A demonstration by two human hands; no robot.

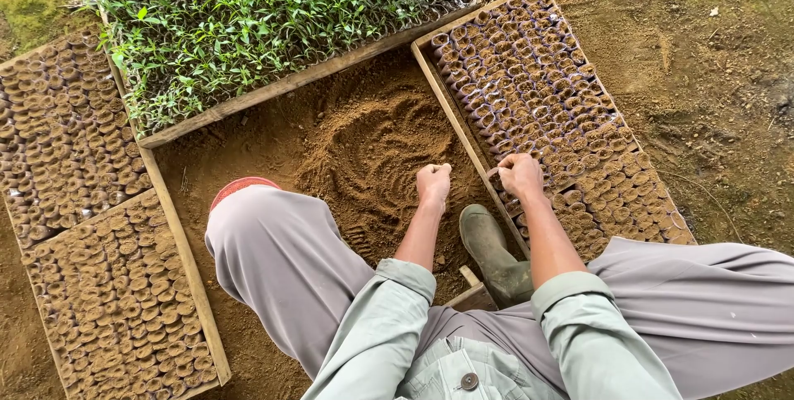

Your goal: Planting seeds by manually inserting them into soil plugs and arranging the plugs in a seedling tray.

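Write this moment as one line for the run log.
left hand: closed, over soil pile | right hand: at edge of tray of filled pots | seedlings: behind

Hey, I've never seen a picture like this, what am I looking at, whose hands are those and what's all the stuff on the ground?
There is one picture, taken by a camera on a person's head, looking down at their own lap and hands. They crouch over a soil pile on the ground. The left hand is closed in a fist over the soil; what it holds is hidden. The right hand pinches a small soil-filled pot at the edge of the right tray, a wooden frame packed with such pots. Two more pot trays lie on the left. The tray at the top holds green seedlings. A rubber boot shows between the knees.
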